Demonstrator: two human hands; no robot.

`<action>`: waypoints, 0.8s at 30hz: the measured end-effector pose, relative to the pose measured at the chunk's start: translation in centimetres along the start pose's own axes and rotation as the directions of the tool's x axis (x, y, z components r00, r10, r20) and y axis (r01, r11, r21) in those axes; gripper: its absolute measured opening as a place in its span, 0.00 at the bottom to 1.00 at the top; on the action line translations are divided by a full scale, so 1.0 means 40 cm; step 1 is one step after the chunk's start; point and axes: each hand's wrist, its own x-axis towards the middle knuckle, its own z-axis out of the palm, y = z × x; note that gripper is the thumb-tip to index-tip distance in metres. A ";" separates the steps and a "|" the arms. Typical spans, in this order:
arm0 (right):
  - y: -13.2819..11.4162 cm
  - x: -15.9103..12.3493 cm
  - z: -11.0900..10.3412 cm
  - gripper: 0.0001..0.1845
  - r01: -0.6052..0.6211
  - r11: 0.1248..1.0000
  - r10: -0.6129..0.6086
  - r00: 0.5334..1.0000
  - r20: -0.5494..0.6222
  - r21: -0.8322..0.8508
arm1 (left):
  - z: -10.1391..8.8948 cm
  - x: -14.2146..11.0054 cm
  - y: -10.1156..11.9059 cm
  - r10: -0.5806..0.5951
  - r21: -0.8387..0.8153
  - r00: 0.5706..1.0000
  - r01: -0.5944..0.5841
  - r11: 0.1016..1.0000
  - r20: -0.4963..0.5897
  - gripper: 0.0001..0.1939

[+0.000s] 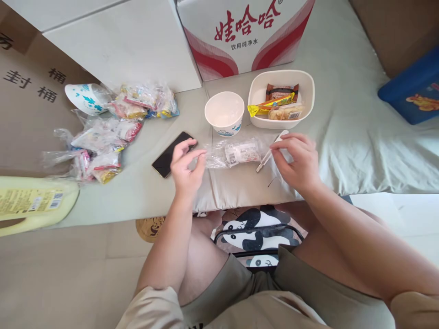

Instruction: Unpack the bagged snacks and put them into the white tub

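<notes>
A clear plastic bag (216, 155) lies on the cloth in front of me, with a white-labelled packet (243, 151) in it that bears a barcode. My left hand (187, 170) pinches the bag's left end between thumb and fingers. At the opposite end, my right hand (297, 159) has its thumb and forefinger together on the bag's thin edge. Partly behind the right fingers is a slim white cutter-like tool (265, 161). A black phone (168, 155) rests beside the left hand. Beyond the bag stands a white paper bowl (224, 112) with blue print.
A cream plastic basket (254, 89) holds several wrapped snacks. To the left lie plastic-bagged packets (103, 137) and a tipped paper bowl (85, 98). A yellow jug (37, 201) is at the left edge, a printed carton (247, 36) at the back, a blue container (411, 87) at right.
</notes>
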 end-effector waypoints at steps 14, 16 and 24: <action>0.006 -0.021 0.019 0.12 0.159 0.987 -0.151 0.945 0.291 -0.006 | 0.005 0.009 -0.024 -0.296 0.187 0.943 0.266 0.946 0.155 0.20; 0.001 -0.024 0.031 0.16 0.209 0.978 -0.202 0.939 0.277 0.006 | 0.030 0.005 -0.018 -0.347 0.175 0.883 0.305 0.936 0.316 0.13; -0.018 -0.022 0.052 0.27 0.124 0.973 -0.184 0.924 0.335 0.193 | 0.079 -0.046 0.139 -0.193 -0.485 0.671 0.677 0.553 0.716 0.21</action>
